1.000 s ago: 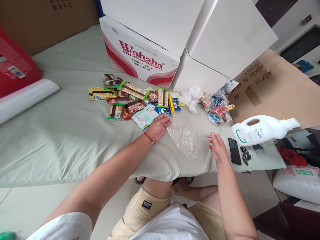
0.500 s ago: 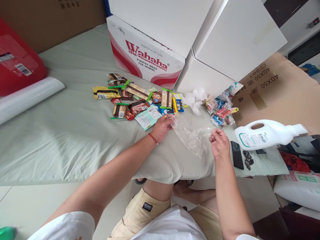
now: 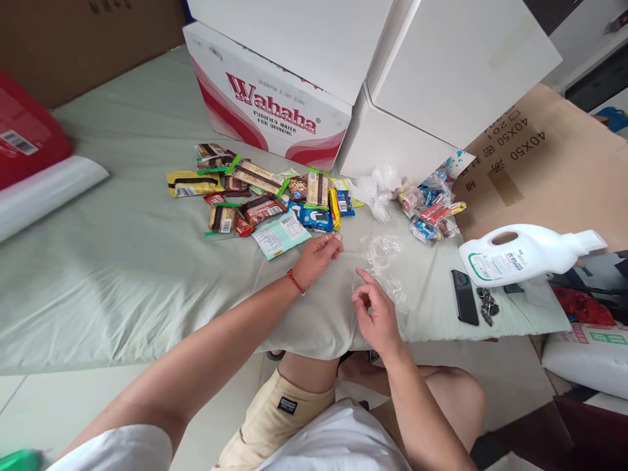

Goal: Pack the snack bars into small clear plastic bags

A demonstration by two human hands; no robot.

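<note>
A clear plastic bag (image 3: pixel 380 261) lies crumpled on the pale green sheet (image 3: pixel 122 275) in front of me. My left hand (image 3: pixel 318 255) pinches the bag's left edge, just below a pile of snack packets (image 3: pixel 265 196). My right hand (image 3: pixel 375 314) is at the bag's near edge with thumb and forefinger pinched on the film and the other fingers curled. A second, smaller heap of wrapped sweets (image 3: pixel 432 206) lies to the right of the bag.
A red-and-white Wahaha carton (image 3: pixel 265 111) and white boxes (image 3: pixel 441 72) stand behind the snacks. A white detergent jug (image 3: pixel 520 255) lies at the right, with a black phone (image 3: pixel 464 297) and keys (image 3: pixel 485 304) beside it. Brown cardboard (image 3: pixel 540 170) lies at the far right.
My right hand has moved left and toward me, from the bag's right end to its near edge. The bag has been pulled into a smaller crumple. My left hand stays on it.
</note>
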